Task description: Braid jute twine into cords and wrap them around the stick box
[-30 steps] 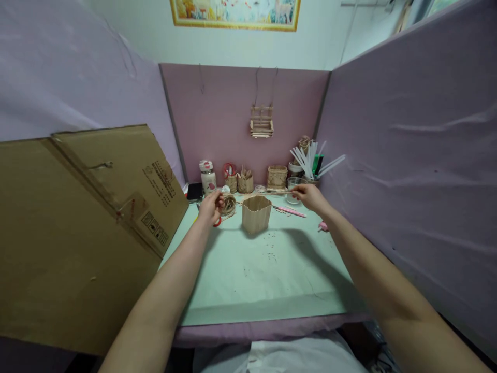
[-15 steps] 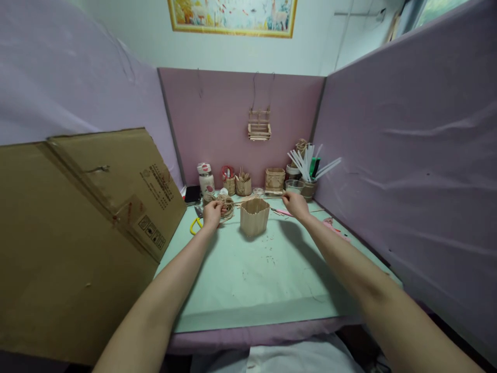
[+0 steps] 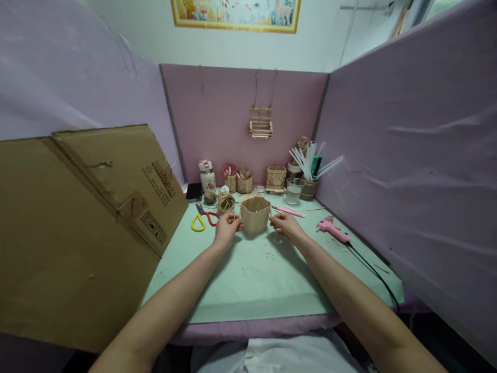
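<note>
Left grip (image 3: 230,228) and right grip (image 3: 283,227) both look pinched down on thin twine (image 3: 271,213), either side of the wooden-stick cup (image 3: 255,219) standing on my table (image 3: 248,290). Half a second ago I had them wider and farther back; now the pink glue gun (image 3: 334,230) shows fully too.

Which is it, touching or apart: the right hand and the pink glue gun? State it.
Apart. The head view shows bare green tabletop between the right hand and the pink glue gun, which lies farther right.
</note>
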{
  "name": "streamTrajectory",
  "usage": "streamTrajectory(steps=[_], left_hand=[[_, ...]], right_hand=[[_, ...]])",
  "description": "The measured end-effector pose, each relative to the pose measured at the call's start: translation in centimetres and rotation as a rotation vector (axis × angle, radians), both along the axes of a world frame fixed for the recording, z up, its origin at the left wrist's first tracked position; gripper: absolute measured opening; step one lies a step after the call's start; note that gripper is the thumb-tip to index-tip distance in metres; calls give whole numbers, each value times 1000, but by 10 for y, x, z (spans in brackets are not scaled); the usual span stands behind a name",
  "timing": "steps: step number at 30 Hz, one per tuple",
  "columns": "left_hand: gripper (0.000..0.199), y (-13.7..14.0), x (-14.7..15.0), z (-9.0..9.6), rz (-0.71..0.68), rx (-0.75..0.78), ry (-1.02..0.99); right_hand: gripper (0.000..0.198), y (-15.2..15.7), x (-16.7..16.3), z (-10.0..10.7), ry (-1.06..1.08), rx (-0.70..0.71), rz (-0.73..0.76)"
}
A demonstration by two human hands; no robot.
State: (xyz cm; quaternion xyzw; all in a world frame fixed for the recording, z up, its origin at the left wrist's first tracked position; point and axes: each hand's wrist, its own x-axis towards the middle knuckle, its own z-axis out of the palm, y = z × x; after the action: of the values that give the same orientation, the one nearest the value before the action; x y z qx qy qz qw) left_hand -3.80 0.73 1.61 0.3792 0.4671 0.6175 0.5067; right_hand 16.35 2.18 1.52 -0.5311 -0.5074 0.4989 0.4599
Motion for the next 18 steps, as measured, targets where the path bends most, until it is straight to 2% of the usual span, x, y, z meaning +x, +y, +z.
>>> streamTrajectory(steps=[3,6,10,14,18], left_hand=[[17,-5,8,3,-66,-94,-61],[15,-5,8,1,-162,-181,-199],[6,0,3,-4,-278,-325,-351],[8,3,0,-3,-295,-481,-392],[13,5,0,-3,-340,-512,-427]], right_hand=[[17,-4,-9,1,288,-167,140],[11,-4,-14,-2,425,-271,165],[10,-4,-18,-7,520,-324,152],[11,-10,-26,-6,542,-345,143],[8,-16,-34,-5,541,-332,117]])
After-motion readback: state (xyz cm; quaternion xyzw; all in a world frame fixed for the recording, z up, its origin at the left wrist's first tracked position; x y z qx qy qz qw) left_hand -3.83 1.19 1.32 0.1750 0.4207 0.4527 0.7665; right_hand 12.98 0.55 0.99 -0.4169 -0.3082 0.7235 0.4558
